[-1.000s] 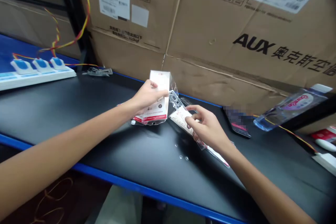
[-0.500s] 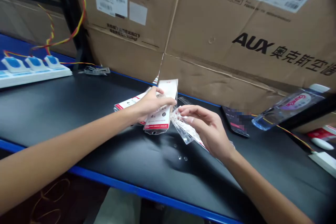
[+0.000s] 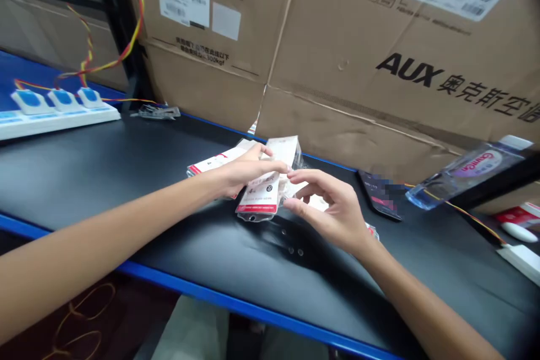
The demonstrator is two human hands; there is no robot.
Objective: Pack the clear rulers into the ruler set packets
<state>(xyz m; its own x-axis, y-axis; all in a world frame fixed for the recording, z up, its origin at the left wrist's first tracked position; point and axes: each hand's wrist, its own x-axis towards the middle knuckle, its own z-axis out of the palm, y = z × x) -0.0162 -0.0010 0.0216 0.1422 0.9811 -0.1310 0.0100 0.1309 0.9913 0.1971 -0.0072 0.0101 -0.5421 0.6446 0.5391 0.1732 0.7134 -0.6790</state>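
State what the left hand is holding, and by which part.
The left hand holds a clear plastic packet by its end opposite the hang hole.

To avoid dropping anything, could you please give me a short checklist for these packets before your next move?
1. Left hand on the clear plastic packet: ok, fingers lie across it.
2. Right hand on that packet: cannot tell whether it grips.
3. Packet's top seal: cannot tell.
4. Red-and-white packet: ok, lying behind the left hand.
5. Phone: ok, apart from the right hand.

aux — plus chinese characters — on the cardboard carton (image 3: 337,28)
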